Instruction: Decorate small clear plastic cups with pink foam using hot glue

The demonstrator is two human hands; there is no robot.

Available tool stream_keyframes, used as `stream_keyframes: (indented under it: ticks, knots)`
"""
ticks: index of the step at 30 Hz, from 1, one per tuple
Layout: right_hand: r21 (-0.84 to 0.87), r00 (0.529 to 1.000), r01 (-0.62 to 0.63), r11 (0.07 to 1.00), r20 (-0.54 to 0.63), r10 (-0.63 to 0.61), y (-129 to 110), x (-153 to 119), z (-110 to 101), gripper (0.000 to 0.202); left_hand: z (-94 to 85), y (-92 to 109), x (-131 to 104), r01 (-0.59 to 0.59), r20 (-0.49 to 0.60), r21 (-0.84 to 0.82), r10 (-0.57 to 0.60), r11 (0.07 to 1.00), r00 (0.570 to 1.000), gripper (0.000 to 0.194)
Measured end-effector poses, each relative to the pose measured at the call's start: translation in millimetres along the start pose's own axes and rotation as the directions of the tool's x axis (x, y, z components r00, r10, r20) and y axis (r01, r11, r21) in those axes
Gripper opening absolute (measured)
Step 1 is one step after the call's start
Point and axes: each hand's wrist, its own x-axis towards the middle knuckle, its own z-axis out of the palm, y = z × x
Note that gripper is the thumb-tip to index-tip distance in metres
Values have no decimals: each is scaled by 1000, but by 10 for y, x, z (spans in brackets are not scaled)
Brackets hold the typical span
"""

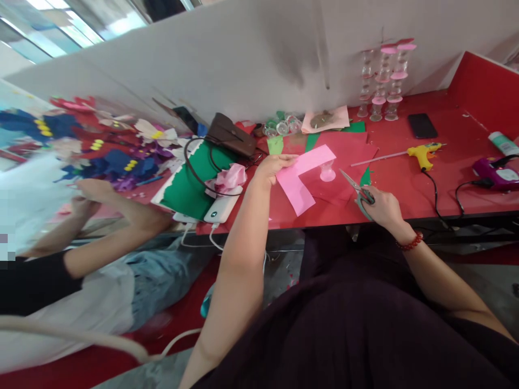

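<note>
Just one view in play, worn on the person's head, facing forward and steeply down: the dark top [348, 324] looms closest, filling the bottom, and the arms [243, 254] stretch away to the hands [383, 208] near mid-frame. Across the middle runs the red tabletop [450, 156], within arm's reach, the pale partition [243, 70] beyond. The view leans, that upper edge climbing rightward, and it's wide, catching a neighbouring person [101, 302] at left.

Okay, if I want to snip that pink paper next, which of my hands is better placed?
Probably your right hand: it holds the scissors, blades pointing toward the pink paper. Your left hand grips that paper, so it seems better suited to steadying.
</note>
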Motion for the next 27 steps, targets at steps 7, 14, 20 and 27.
stream_keyframes:
  ticks: [7, 14, 20, 27]
  knots:
    - [-6, 999, -28, 1000, 21, 28, -23, -8, 13, 43, 52, -49, 17, 16, 46, -16, -15, 1000, 999, 28]
    - [342, 999, -20, 940, -24, 30, 7, -30, -21, 42, 44, -69, 23, 31, 26, -20, -30, 999, 999, 24]
    - [862, 968, -248, 443, 242, 71, -208, -73, -315, 53, 22, -75, 25, 28, 22, 3, -28, 1000, 999, 23]
    - [823, 808, -522, 223, 561, -179, -461, -49, -440, 59, 4, -96, 67, 40, 34, -13, -40, 999, 999, 23]
